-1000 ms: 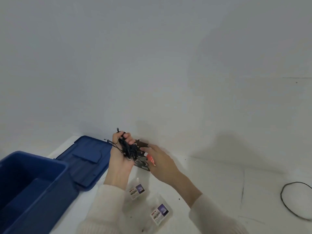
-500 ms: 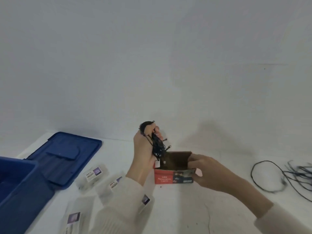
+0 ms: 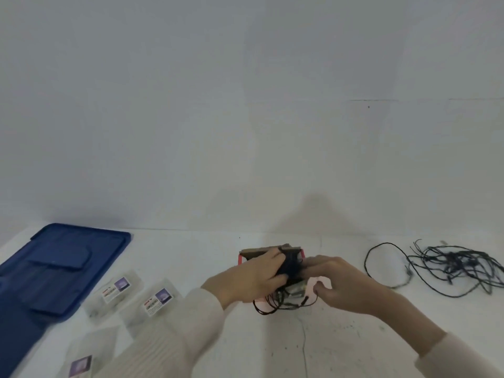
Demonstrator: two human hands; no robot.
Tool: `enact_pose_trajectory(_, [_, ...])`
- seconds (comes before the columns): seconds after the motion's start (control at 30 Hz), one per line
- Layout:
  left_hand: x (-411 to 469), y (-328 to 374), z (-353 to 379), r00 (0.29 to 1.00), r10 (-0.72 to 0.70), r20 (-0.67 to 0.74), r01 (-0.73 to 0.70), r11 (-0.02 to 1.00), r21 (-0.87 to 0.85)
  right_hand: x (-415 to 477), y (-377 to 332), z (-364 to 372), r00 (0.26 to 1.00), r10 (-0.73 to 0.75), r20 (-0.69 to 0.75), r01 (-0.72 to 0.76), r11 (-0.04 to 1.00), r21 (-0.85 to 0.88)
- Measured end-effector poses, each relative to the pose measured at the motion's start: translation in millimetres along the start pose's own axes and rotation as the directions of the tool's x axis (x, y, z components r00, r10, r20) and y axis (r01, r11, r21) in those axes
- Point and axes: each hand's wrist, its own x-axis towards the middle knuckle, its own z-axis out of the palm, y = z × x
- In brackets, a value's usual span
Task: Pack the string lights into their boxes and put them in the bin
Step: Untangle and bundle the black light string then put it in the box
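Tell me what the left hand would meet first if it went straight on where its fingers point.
The left hand would meet the dark string light bundle at the box mouth; it seems to touch it already.

Single head-worn view looks forward and down, close over the white surface.
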Motion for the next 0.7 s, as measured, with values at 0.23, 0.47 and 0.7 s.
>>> enact_pose_trajectory(0.23, [28, 11, -10, 0.822, -0.384, 0.421, 0.304, 0.921, 0.245, 7, -19, 3, 0.929, 0.018, -0.370, 0.045, 0.986, 0.159])
enact_pose_trajectory(0.47, [29, -12, -25, 0.709, -0.312, 0.633, 0.481, 0.870, -0.110, 43, -39, 2, 0.990, 0.085, 0.108, -0.071, 0.989, -0.133])
enact_pose_trajectory(0.7, [19, -10, -28, 0.845, -0.233, 0.481, 0.362, 0.912, -0.193, 64, -39, 1, 0.957, 0.164, 0.238, -0.035, 0.883, -0.469])
